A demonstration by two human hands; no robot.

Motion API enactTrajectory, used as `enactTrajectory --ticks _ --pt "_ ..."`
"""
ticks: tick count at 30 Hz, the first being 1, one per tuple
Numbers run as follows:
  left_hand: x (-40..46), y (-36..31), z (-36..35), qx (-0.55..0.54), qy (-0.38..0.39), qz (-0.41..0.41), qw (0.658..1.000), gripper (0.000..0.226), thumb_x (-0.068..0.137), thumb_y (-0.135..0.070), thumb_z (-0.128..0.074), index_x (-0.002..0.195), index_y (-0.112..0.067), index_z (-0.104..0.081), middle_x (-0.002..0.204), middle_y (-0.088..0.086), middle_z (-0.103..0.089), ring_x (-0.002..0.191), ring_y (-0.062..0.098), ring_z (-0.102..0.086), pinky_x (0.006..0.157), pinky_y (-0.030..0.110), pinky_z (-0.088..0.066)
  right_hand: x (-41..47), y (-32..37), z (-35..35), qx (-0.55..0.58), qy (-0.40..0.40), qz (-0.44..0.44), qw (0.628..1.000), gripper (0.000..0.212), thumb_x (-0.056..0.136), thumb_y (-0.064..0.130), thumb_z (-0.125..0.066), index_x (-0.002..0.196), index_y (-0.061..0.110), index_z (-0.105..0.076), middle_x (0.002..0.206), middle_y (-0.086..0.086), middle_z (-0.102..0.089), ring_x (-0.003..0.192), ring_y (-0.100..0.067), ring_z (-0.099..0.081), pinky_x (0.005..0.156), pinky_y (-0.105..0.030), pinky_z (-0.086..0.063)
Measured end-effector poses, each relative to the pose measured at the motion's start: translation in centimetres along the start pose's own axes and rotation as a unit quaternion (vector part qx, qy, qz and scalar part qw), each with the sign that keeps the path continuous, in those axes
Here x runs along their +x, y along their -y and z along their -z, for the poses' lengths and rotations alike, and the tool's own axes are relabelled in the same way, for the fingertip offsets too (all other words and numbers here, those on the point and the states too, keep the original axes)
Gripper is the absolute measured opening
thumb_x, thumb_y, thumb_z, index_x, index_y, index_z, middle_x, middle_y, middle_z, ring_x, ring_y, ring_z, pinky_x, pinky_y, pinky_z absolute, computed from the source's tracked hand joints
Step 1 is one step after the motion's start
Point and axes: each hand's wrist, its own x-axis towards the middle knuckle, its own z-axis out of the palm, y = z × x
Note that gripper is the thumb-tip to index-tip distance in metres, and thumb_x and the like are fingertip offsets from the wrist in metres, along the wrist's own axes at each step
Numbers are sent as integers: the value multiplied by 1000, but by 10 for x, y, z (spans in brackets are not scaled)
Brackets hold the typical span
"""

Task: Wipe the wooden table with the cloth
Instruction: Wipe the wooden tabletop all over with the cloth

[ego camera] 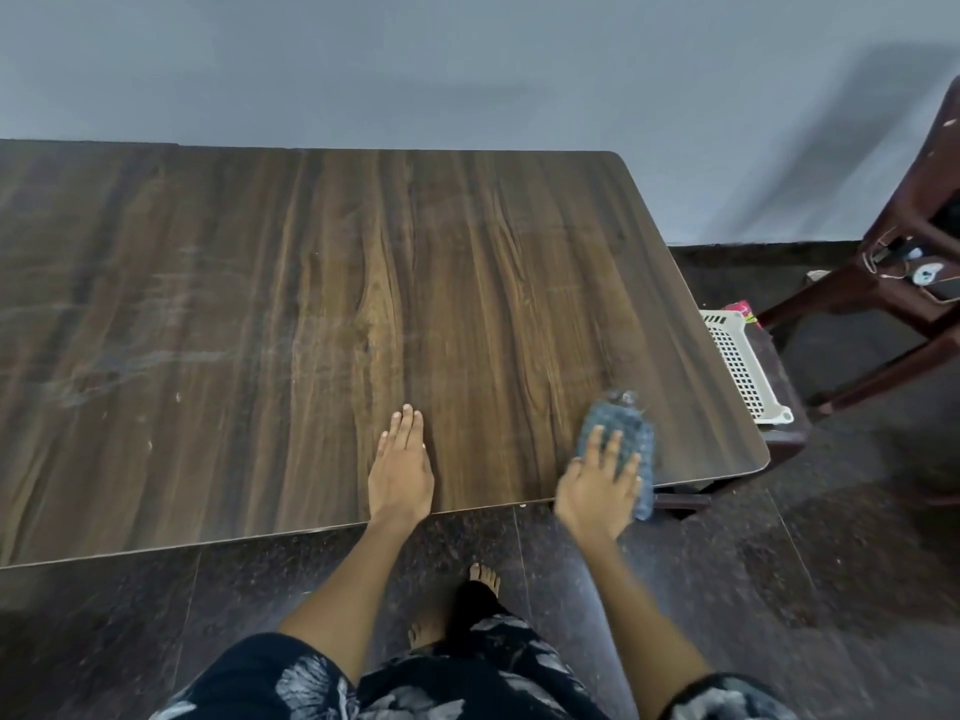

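Note:
A dark wooden table (322,283) fills the left and middle of the head view, with faint pale smears on its left part. A blue-grey checked cloth (621,415) lies near the table's front right corner, one end hanging over the front edge. My right hand (600,483) presses flat on the cloth with fingers spread and straight. My left hand (401,467) rests flat on the bare wood near the front edge, fingers straight and together, apart from the cloth.
A white perforated plastic basket (745,366) stands just beyond the table's right edge. A dark brown plastic chair (883,283) with small items on its seat is at the far right. Dark tiled floor (779,589) lies below; a grey wall is behind the table.

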Motion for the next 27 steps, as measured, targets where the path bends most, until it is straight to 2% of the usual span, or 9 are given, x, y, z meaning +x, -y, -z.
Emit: enactTrajectory --ticks 3,6,8,11,14,17,23,25,27 --pt "12 -3 -1 -1 2 3 1000 48 99 -14 -22 146 -8 -13 156 2 -8 144 14 -3 117 27 -4 -22 51 -19 -49 34 144 988 56 99 34 -22 151 25 -3 156 2 5 146 -31 0 116 -46 -5" --pt "30 -5 -1 1 7 10 1000 50 99 -14 -23 146 -7 -9 156 3 -4 144 13 0 117 27 -1 -39 91 -33 -55 98 265 958 55 84 35 -34 134 27 -52 143 2 -46 130 -29 -47 103 -44 -40" --pt "46 -7 2 2 5 27 1000 53 97 -11 -24 147 -8 -6 157 3 -1 144 12 3 117 27 1 -25 99 -33 -54 127 297 945 51 81 36 -37 127 29 -59 133 6 -57 123 -25 -54 98 -40 -45" --pt "72 -15 4 -2 -1 44 999 51 98 -15 -24 146 -7 -9 156 5 -4 144 14 1 118 29 -1 22 98 -15 -93 126 342 926 54 85 36 -31 135 30 -51 140 7 -50 133 -22 -44 107 -37 -35" --pt "106 -38 0 -6 -9 42 999 51 100 -25 -25 146 -6 -13 156 5 -8 144 15 -2 117 29 -3 90 90 9 -74 106 336 933 68 84 40 -9 148 28 -29 156 6 -24 146 -24 -15 117 -37 -10" --pt "143 -66 -7 -12 -4 30 999 52 100 -29 -24 146 -8 -11 156 3 -6 144 13 -1 118 28 -3 166 72 37 -48 41 258 964 62 90 38 -10 150 26 -22 158 4 -15 147 -25 -10 117 -40 -9" --pt "218 -97 -18 -2 -8 40 999 54 100 -33 -23 146 -9 -8 156 1 -2 143 12 2 118 28 -1 271 74 67 -19 12 89 996 55 101 30 -25 152 27 -5 160 3 2 147 -27 4 118 -43 -2" --pt "238 -97 -16 0 -12 52 999 54 100 -33 -23 146 -8 -9 156 2 -2 143 12 2 118 29 -2 276 100 62 -13 18 84 996 57 101 31 -26 152 25 -2 160 0 3 146 -30 5 117 -45 -1" --pt "259 -93 -14 -2 -20 68 997 55 99 -32 -26 146 -7 -10 156 3 -3 144 13 0 118 30 -3 274 135 50 -18 42 145 988 56 100 32 -24 152 25 -4 160 1 1 147 -30 3 117 -45 -2"
